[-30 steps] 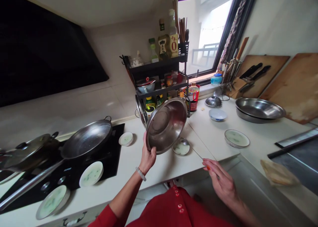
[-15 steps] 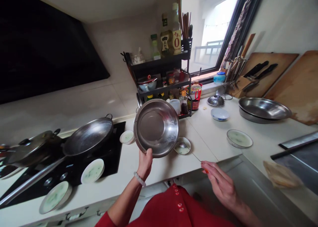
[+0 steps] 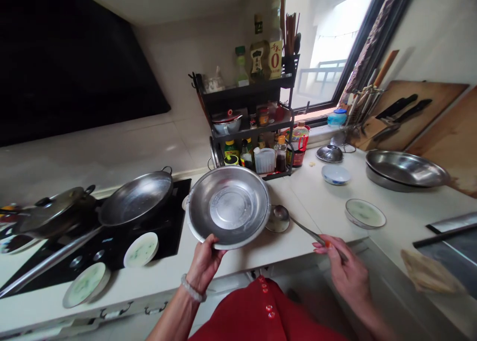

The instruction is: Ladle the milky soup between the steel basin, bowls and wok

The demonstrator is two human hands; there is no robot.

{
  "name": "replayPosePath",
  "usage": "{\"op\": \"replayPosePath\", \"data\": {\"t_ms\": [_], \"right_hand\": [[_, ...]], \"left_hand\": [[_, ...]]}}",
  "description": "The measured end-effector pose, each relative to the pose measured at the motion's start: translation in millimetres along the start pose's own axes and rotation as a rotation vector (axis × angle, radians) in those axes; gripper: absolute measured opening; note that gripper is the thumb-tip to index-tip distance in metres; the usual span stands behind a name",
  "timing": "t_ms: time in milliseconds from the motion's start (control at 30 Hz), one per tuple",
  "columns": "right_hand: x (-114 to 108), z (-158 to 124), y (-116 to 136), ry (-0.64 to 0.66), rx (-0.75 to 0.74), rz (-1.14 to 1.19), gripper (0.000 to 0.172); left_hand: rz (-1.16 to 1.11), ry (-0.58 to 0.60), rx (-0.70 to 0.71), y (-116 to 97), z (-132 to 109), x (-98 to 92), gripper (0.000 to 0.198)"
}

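A kitchen scene here, with a white surface (image 3: 305, 192) under a black rack (image 3: 246, 89) of bottles and jars, and both hands are occupied! The right hand (image 3: 346, 266) is wrapped around the handle of a ladle (image 3: 307, 230), and here's the line that matters: its long axis points out to ten o'clock, the round head over a soup bowl (image 3: 278, 227). Touching the liquid? Can't tell from here. The right hand is the nearer of the two to that soup bowl; the left hand (image 3: 204, 266) sits farther off, at eight o'clock from it. And that left hand clasps a wide steel basin (image 3: 231, 209) by its near rim, the basin spreading away to one o'clock, its right edge overlapping the soup bowl in view. From the ladle's head, the basin lies at nine o'clock, just beside.

Farther out, left side: a wok (image 3: 137, 199) at ten-thirty, a filled dish (image 3: 141, 250) near nine. From the right hand, stacked pans (image 3: 408, 169) towards one o'clock.
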State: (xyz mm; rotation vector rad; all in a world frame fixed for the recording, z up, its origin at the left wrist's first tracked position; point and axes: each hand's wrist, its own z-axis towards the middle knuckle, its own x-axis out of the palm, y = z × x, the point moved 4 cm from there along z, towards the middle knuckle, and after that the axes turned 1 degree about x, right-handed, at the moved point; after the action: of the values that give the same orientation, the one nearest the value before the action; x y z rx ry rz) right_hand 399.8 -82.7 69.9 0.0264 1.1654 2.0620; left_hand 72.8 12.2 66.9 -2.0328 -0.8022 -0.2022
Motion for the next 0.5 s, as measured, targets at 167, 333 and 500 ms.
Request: {"op": "replayPosePath", "data": {"t_ms": [167, 333, 500], "right_hand": [[-7, 3, -24, -0.037, 0.380, -0.028, 0.036], [-10, 11, -24, -0.086, 0.575, 0.089, 0.042], [-5, 19, -15, -0.218, 0.677, 0.288, 0.039]], "left_hand": [[-0.034, -0.085, -0.044, 1, -15, -21.3, 0.022], [-0.071, -0.090, -0.061, 11, -22, -50.6, 0.023], [-0.100, -0.152, -0.056, 24, -16, -70.8, 0.024]]}}
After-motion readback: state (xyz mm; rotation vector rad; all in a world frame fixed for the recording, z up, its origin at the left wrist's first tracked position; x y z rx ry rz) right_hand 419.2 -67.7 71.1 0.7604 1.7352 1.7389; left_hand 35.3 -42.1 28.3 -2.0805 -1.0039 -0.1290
